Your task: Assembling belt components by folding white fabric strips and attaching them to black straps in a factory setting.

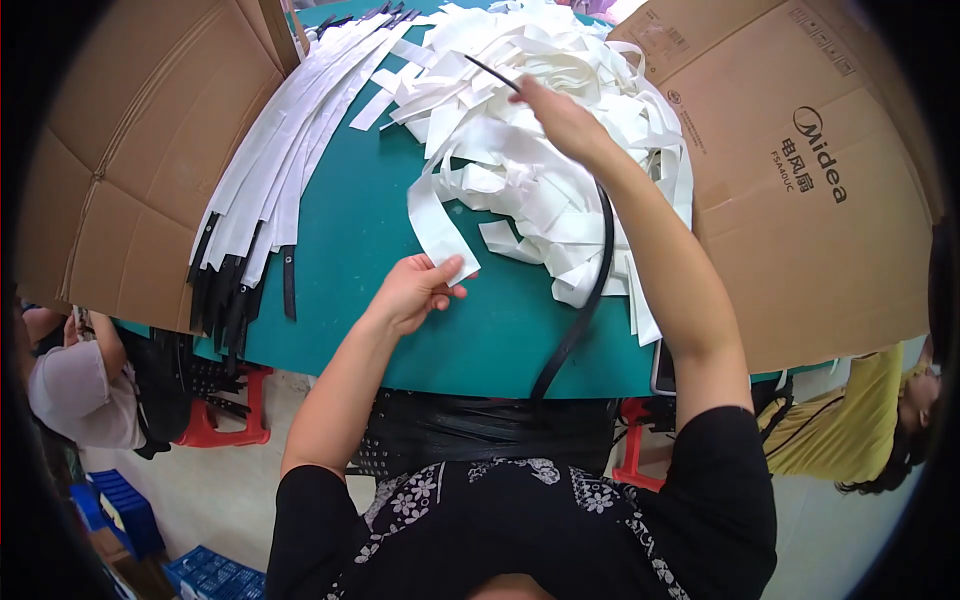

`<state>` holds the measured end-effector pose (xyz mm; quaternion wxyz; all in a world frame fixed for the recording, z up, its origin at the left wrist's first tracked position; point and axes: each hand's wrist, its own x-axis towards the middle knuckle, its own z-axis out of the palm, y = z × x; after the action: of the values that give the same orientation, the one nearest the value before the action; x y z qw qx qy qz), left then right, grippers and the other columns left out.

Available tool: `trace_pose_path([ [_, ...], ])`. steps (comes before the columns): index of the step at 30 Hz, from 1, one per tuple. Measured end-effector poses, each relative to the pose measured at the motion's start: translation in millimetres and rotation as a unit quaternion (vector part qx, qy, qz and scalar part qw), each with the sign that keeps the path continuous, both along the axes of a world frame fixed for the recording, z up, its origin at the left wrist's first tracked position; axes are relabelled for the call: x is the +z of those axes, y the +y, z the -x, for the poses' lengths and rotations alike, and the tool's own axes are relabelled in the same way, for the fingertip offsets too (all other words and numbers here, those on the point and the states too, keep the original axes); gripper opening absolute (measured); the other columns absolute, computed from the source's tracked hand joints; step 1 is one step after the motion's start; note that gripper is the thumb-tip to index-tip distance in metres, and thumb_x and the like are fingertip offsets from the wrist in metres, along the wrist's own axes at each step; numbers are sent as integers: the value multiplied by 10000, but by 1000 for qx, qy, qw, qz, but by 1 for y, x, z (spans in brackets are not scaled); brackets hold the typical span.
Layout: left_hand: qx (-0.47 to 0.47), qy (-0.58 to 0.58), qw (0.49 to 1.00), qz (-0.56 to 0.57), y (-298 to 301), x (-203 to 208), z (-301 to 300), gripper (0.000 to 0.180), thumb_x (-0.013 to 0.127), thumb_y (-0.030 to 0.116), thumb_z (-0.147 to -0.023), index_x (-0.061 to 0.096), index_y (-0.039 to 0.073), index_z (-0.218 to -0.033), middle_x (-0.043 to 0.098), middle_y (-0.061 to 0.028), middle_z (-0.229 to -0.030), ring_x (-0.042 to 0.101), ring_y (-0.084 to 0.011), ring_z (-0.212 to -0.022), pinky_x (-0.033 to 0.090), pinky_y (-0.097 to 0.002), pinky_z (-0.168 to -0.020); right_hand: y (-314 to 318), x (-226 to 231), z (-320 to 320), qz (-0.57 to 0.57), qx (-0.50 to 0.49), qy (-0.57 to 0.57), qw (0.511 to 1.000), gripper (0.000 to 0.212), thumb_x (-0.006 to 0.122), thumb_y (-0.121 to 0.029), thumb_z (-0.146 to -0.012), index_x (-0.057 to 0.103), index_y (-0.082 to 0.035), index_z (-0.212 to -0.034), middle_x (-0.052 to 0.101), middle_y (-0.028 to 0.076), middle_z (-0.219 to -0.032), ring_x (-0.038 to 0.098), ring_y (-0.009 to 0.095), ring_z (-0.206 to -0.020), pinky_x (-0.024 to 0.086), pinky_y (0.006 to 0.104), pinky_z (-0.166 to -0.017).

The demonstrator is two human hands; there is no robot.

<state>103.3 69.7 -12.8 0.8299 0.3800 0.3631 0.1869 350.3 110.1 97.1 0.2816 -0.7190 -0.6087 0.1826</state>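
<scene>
My left hand [415, 293] pinches the lower end of a flat white sleeve [437, 222] between thumb and fingers, in front of a big loose heap of similar white sleeves [520, 150]. Over the heap's far side, my right hand [560, 118] is closed around a narrow black belt [596, 285]. One end of this belt points out to the upper left beyond my fingers. Its other part passes behind my right forearm and hangs down to the table's near edge. The belt and the held sleeve are apart.
On the left of the green table [345, 215] lies a stack of black belts in white sleeves [300, 130]. Cardboard walls [160, 170] [790, 260] flank both sides. More black belts [490, 430] lie across my lap. People sit at left and right, near red stools [258, 410].
</scene>
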Motion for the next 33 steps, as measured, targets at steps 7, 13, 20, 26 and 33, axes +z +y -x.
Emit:
trace_pose_path([
  [7,2,-54,998,16,-14,-6,-10,194,593,207,-822,583,28,-894,615,-53,-837,576,-116,-734,459,-215,-601,-190,-55,57,88,-27,496,863,217,439,-280,-899,523,-80,-912,497,-19,-728,434,54,-598,358,185,-502],
  [13,40,-123,989,68,-35,-17,-32,187,608,209,-809,563,42,-882,600,-47,-801,567,-117,-707,457,-223,-634,-254,-108,101,-31,-153,479,864,213,485,-113,-879,540,37,-1021,597,67,-707,559,93,-606,456,205,-558],
  [20,120,-113,968,191,-55,-24,-45,258,647,216,-779,529,28,-910,582,-62,-786,552,-135,-673,461,-225,-585,-258,-113,123,-106,-162,242,951,207,530,-77,-838,570,48,-999,621,68,-638,587,81,-566,462,204,-513],
  [26,160,-107,957,217,-62,-21,-49,239,652,222,-774,527,51,-884,575,-54,-778,551,-131,-677,466,-224,-576,-252,-113,124,-111,-170,255,945,211,531,-84,-836,571,47,-996,622,65,-624,587,80,-554,460,203,-501],
  [33,171,-117,949,238,-67,-16,-53,208,659,228,-768,542,89,-869,572,-22,-757,538,-113,-665,460,-228,-600,-246,-105,125,-95,-181,293,934,221,533,-95,-836,571,43,-1004,619,60,-613,584,77,-548,459,199,-505],
])
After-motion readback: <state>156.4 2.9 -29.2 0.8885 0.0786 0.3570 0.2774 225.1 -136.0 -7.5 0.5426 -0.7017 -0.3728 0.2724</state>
